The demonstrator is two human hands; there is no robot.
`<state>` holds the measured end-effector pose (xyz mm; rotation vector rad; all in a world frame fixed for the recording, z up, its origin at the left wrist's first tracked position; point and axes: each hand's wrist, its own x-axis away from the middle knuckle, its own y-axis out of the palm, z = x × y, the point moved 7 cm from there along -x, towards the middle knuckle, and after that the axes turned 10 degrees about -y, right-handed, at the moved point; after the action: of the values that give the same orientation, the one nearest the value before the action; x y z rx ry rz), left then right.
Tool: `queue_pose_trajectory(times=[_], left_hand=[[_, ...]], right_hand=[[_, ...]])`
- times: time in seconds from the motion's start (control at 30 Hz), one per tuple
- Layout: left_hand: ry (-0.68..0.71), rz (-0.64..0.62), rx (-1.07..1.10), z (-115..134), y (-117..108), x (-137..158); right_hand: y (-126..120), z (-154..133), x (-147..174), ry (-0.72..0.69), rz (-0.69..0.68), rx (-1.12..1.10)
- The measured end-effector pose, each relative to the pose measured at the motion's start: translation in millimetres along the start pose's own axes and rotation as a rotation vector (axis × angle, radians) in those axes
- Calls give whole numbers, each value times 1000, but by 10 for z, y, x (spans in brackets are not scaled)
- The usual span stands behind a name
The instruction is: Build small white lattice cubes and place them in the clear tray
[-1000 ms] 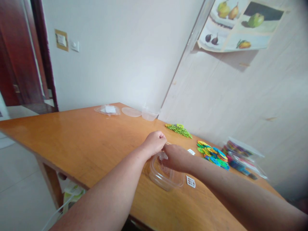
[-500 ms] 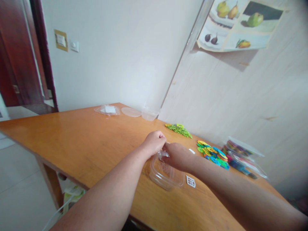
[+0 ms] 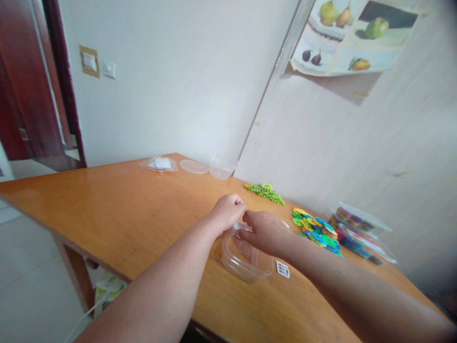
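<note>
My left hand point(image 3: 229, 210) is closed in a pinch over the far edge of a clear plastic container point(image 3: 246, 271); what its fingers hold, if anything, is hidden. My right hand point(image 3: 262, 231) reaches in from the other side, its thumb apart from its forefinger and nothing plainly visible between them. Its fingertips are close to my left fingers. Beneath both hands, the container rests on the wooden table. Beside its right side lies a small white grid-shaped piece point(image 3: 283, 269).
Flat colourful discs point(image 3: 316, 231) form a pile to the right, with green pieces point(image 3: 266, 193) farther back. Stacked clear boxes point(image 3: 360, 233) stand by the wall. At the far corner are a clear packet point(image 3: 159, 164), a round lid point(image 3: 193, 166) and a clear tub point(image 3: 221, 170).
My right thumb has moved away from its forefinger, and the whitish clear bit seen between my hands shows less now. My left hand and the container have barely moved.
</note>
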<state>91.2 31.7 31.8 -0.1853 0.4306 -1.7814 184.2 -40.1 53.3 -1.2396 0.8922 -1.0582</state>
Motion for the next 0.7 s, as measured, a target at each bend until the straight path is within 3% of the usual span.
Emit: queue_pose_trajectory(times=[0.33, 0.57, 0.7], left_hand=[[4, 4, -4, 11, -5, 3], [-16, -8, 13, -7, 3, -8], [22, -17, 67, 69, -24, 19]], right_hand=[[-18, -36, -15, 30, -43, 44], [-99, 17, 9, 3, 71, -69], [-199, 180, 21, 36, 190, -271]])
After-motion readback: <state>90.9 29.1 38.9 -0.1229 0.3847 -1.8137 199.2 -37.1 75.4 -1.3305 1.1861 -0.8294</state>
